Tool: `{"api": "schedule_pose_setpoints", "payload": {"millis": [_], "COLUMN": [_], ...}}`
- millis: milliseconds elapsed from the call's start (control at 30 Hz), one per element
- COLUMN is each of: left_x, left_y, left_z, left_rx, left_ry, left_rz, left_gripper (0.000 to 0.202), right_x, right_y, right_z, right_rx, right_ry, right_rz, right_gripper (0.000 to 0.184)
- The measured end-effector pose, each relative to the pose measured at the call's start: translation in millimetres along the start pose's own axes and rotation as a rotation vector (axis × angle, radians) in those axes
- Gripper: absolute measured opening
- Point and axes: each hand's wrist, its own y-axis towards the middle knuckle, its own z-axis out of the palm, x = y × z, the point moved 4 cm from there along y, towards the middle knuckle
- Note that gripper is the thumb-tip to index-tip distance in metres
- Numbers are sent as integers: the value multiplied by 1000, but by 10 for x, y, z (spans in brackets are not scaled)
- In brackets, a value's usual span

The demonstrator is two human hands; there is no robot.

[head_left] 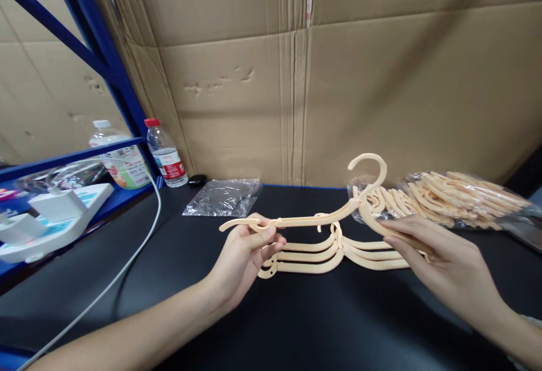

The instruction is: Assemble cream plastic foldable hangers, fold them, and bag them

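A cream plastic folding hanger point(313, 220) is held up over the table, its hook point(383, 170) pointing upward. My left hand point(249, 252) pinches its left arm near the notched end, where a curved tip sticks out past the fingers. My right hand point(436, 252) grips the right arm between thumb and fingers, covering much of it. Below and behind the held hanger, several similar hangers point(313, 268) lie stacked on the black table, arms spread. My right hand partly hides their right ends.
A clear bag of cream hanger pieces point(457, 196) lies at the back right. An empty plastic bag point(224, 197), a red-capped bottle point(167, 156) and a small black object point(197, 180) stand at the back left. A white cable point(144, 241) runs past a power strip point(63, 230).
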Motion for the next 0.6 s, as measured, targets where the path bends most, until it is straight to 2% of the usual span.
{"api": "schedule_pose_setpoints", "payload": {"millis": [67,100,167,233,267,300,367,467,600], "left_x": [65,99,145,138,160,176,195,187,157], "left_y": [-42,-79,-194,-361,-471,-560,-669,-674,-630], "left_z": [31,60,161,302,383,433,481,472,458], "left_rx": [52,116,333,588,787,921,1066,1035,945], "left_ry": [116,217,506,911,1071,1169,1290,1399,1476], "left_rz": [-64,-78,-7,311,472,604,794,896,865], "left_gripper": [14,15,16,5,11,18,29,36,37], "right_x": [-50,-76,-125,-155,-159,-156,-133,-87,-53], "right_y": [16,27,50,70,78,82,84,65,25], "right_z": [-15,-23,-31,-21,-10,5,42,95,114], "right_rx": [7,18,58,125,164,206,304,469,642], "right_ry": [-6,-9,-4,19,35,51,76,92,48], "right_rz": [29,49,94,136,150,161,172,186,217], "right_gripper": [18,17,16,18,19,19,20,18,13]}}
